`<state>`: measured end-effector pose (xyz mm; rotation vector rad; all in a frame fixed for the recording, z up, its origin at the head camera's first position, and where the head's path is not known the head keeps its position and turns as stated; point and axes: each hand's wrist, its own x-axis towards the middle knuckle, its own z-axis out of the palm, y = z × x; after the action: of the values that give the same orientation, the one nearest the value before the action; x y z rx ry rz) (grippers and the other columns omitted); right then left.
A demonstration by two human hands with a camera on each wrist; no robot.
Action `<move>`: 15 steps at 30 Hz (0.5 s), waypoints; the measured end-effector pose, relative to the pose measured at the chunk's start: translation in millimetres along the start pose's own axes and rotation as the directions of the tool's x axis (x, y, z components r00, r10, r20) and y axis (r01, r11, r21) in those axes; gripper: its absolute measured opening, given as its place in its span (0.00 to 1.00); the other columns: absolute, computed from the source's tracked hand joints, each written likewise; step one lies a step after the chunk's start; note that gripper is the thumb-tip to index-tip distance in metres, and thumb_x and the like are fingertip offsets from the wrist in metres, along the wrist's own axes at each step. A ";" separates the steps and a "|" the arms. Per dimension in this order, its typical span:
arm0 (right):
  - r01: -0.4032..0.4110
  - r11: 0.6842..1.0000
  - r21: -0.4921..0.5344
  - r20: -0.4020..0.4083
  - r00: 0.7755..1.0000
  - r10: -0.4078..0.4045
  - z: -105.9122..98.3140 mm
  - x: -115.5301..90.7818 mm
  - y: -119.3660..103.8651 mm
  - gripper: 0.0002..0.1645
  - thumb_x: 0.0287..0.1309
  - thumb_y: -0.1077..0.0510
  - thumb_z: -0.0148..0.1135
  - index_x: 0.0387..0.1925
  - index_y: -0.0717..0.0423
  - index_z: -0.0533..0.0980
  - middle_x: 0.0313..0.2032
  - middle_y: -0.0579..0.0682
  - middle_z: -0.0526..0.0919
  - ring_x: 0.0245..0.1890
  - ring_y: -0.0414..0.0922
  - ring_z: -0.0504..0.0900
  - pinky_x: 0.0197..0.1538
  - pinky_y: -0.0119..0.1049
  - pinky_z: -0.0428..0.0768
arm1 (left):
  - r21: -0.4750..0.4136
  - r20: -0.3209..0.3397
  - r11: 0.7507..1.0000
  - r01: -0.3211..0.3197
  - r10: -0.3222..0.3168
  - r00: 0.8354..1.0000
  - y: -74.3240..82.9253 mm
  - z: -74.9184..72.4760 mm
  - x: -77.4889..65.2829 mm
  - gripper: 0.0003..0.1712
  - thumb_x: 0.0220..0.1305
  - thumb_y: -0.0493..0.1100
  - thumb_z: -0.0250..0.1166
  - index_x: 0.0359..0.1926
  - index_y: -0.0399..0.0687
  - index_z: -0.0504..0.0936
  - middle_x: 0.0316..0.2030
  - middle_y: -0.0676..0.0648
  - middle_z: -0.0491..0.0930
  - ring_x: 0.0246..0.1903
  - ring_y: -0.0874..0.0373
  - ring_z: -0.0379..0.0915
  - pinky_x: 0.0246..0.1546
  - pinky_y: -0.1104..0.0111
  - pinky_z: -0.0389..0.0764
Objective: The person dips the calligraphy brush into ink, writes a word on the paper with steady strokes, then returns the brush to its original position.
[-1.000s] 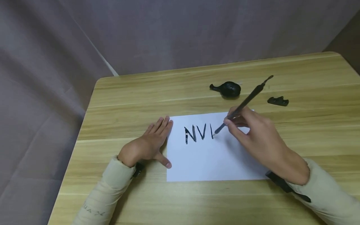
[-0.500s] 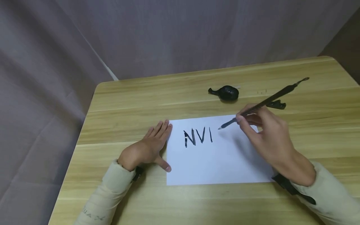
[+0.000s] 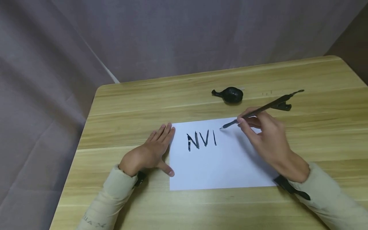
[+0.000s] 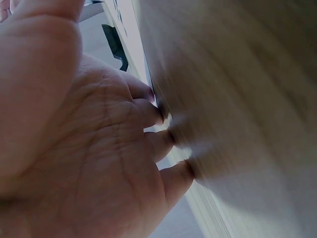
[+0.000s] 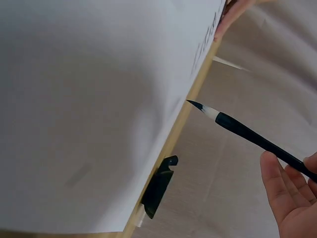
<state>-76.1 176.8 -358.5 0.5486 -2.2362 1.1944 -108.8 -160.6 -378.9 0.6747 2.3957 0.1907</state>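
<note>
A white sheet of paper lies on the wooden table, with the letters N, V and an upright stroke in black ink near its top. My right hand pinches a dark-handled writing brush between thumb and fingers. In the right wrist view the brush shows pale bristles with a black tip. That tip is just right of the upright stroke; whether it touches the paper I cannot tell. My left hand rests at the paper's left edge, fingers straight and thumb spread onto the sheet.
Beyond the paper lies a black gourd-shaped object with a narrow neck. A small black brush rest with a notched top is partly hidden behind the brush. The table's far edge meets a grey curtain.
The brush has lifted off the foot of the upright stroke and moved up and right, then slightly back left. The left hand stays at the paper's edge.
</note>
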 end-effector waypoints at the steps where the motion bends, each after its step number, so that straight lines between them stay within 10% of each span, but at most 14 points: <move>1: 0.000 1.000 0.000 0.000 1.000 0.000 0.6 -0.2 0.9 0.17 0.54 0.82 0.70 0.45 0.75 0.78 0.39 0.61 0.87 0.48 0.20 0.82 0.52 0.20 0.81 | 0.000 -0.001 1.000 0.000 0.000 1.000 -0.1 0.0 -0.3 0.91 0.40 0.70 0.84 0.85 0.47 0.28 0.84 0.46 0.19 0.82 0.47 0.14 0.82 0.48 0.30; 15: -0.024 1.000 0.005 0.038 0.999 0.024 0.8 -2.1 4.8 0.14 0.58 0.81 0.67 0.46 0.76 0.77 0.40 0.62 0.86 0.46 0.22 0.82 0.51 0.21 0.82 | -0.001 -0.009 1.000 -0.004 0.004 1.000 0.5 -0.3 -1.4 0.91 0.40 0.70 0.84 0.85 0.46 0.28 0.84 0.45 0.19 0.82 0.47 0.14 0.82 0.48 0.31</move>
<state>-77.5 178.9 -363.2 0.5527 -2.2781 1.2116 -107.8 -160.9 -377.8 0.6799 2.4031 0.1970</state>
